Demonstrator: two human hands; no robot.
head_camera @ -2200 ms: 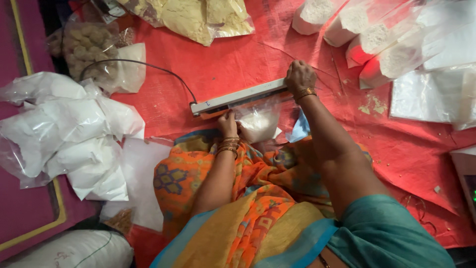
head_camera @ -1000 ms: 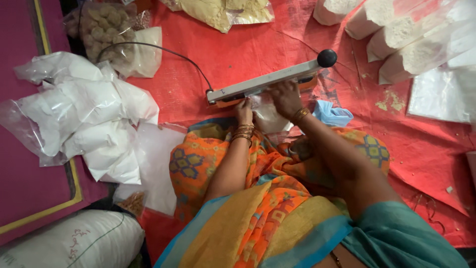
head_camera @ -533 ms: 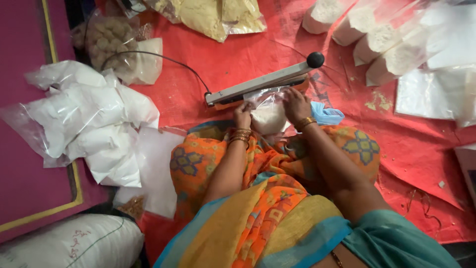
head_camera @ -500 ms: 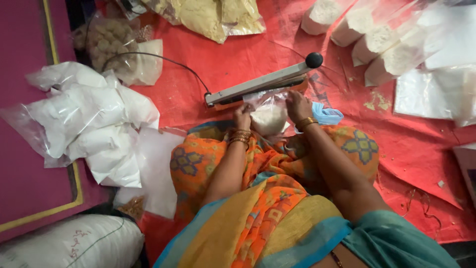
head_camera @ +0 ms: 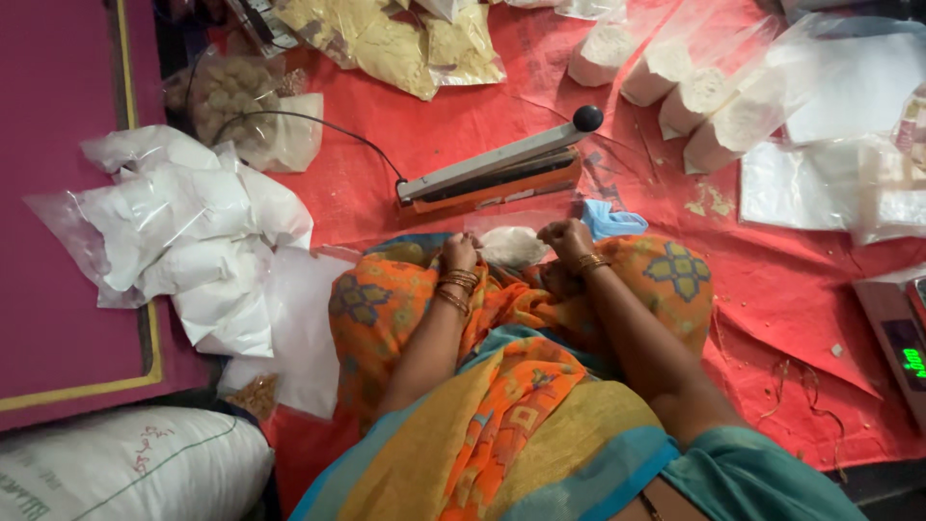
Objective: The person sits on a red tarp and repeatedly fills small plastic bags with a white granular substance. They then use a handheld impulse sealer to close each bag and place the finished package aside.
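The left hand (head_camera: 460,253) and the right hand (head_camera: 567,238) sit close together over the lap, one at each side of a small clear bag (head_camera: 511,244) of white powder; the bag rests at the front edge of the lap, just short of the sealer (head_camera: 492,177). The left fingers curl against the bag's left end and seem to pinch its plastic, though the grip itself is hidden behind the knuckles; the right fingers are bunched nearly closed at the bag's right top corner, gripping the film there. Both wrists carry gold bangles (head_camera: 455,286).

The sealer lies on the red mat (head_camera: 801,318) with its arm raised (the black knob (head_camera: 587,118) stands high at its right end); a black cord (head_camera: 309,125) runs from its left end toward the upper left. A blue scrap (head_camera: 611,221) lies just right of the right hand.

To the left a heap of filled bags (head_camera: 183,232) of white powder sits partly on the maroon cloth (head_camera: 58,289); more open bags (head_camera: 694,92) of powder stand well apart at the upper right; packs of yellow powder (head_camera: 405,39) lie at the top. A scale (head_camera: 902,338) shows at the right edge; a white sack (head_camera: 125,468) at the lower left.
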